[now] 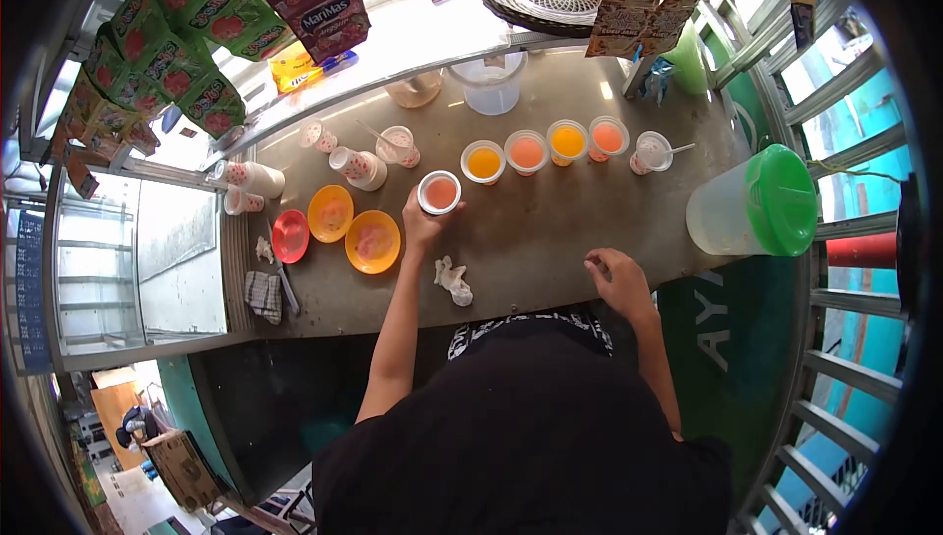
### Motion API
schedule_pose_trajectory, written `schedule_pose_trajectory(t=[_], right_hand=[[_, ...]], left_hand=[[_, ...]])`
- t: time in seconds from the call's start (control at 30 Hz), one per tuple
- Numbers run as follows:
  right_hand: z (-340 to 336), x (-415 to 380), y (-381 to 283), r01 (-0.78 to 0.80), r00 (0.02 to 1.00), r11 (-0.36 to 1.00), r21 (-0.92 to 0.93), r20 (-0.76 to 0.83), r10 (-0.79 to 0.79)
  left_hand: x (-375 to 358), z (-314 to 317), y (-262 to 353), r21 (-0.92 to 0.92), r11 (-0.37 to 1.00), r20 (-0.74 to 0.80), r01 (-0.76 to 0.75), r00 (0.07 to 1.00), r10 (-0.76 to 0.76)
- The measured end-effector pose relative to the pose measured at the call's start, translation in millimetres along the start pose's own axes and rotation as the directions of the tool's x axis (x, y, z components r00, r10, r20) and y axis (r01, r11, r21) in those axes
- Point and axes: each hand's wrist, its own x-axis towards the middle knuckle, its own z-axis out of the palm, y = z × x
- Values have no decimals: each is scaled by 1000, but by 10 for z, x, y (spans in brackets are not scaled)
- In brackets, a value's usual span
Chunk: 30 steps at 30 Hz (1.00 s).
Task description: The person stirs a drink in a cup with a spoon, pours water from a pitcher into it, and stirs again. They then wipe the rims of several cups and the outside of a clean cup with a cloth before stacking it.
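Note:
My left hand (pixel 424 225) is wrapped round a cup of pink-orange drink (pixel 439 193), held above the counter at the left end of a row of filled cups. That row has an orange drink (pixel 483 164), a pink drink (pixel 527 152), another orange drink (pixel 568 142) and another pink drink (pixel 608 138). My right hand (pixel 618 280) is over the front part of the counter, its fingers curled and close together; whether anything small is between them cannot be made out. A crumpled white tissue (pixel 453 281) lies between my hands.
Yellow plates (pixel 373 242) and a red bowl (pixel 290 236) sit at the left of the counter (pixel 530 240), near stacked cups (pixel 359 168). Cups with spoons (pixel 651 153) flank the row. A green-lidded container (pixel 751 203) stands at the right; sachets (pixel 221 24) hang overhead.

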Motion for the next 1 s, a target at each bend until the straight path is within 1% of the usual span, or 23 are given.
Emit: schedule_pose_trajectory(t=[0.07, 0.1, 0.17, 0.27, 0.33, 0.4, 0.47, 0.57, 0.67, 0.8, 0.87, 0.9, 0.97, 1.0], right_hand=[[74, -8, -35, -53, 999, 999, -8, 2, 53], [96, -5, -75, -54, 999, 998, -12, -4, 54], [144, 5, -156, -155, 988, 988, 18, 27, 154], [230, 15, -234, -147, 989, 989, 4, 0, 147], [298, 34, -262, -147, 989, 989, -2, -3, 147], [353, 46, -322, -149, 989, 989, -7, -7, 149], [383, 43, -421, -191, 982, 982, -5, 2, 191], [486, 5, -433, -199, 980, 980, 15, -10, 199], [559, -56, -440, -221, 975, 975, 18, -10, 221], [587, -93, -464, -217, 976, 976, 16, -7, 217], [648, -54, -438, -154, 988, 988, 29, 8, 153], [686, -14, -459, -147, 989, 989, 23, 14, 147], [819, 103, -603, 114, 992, 993, 22, 58, -115], [896, 176, -711, 199, 973, 979, 33, 111, -201]], left_hand=[[64, 13, 47, -28, 1000, -25, 13, 1000, -14], [81, 19, 75, -34, 999, -23, 9, 1000, -9], [107, 28, 147, -135, 989, -33, 50, 998, -55], [138, 64, 53, -167, 986, -41, 16, 999, -23], [143, 96, 6, -201, 979, -38, 19, 999, -27], [149, 111, -3, -287, 958, -44, 31, 998, -45], [152, 105, -28, -271, 962, -27, 43, 998, -52], [177, 121, -78, -294, 953, -6, 69, 997, -73], [191, 146, -125, -345, 933, 14, 102, 994, -104], [217, 140, -100, -401, 911, 30, 93, 996, -89], [212, 127, -87, -391, 914, 74, 104, 994, -82], [201, 139, -66, -395, 913, 65, 104, 994, -86], [158, 124, -68, -447, 882, 110, 147, 988, -109], [114, 110, -70, -443, 884, 98, 148, 988, -116]])
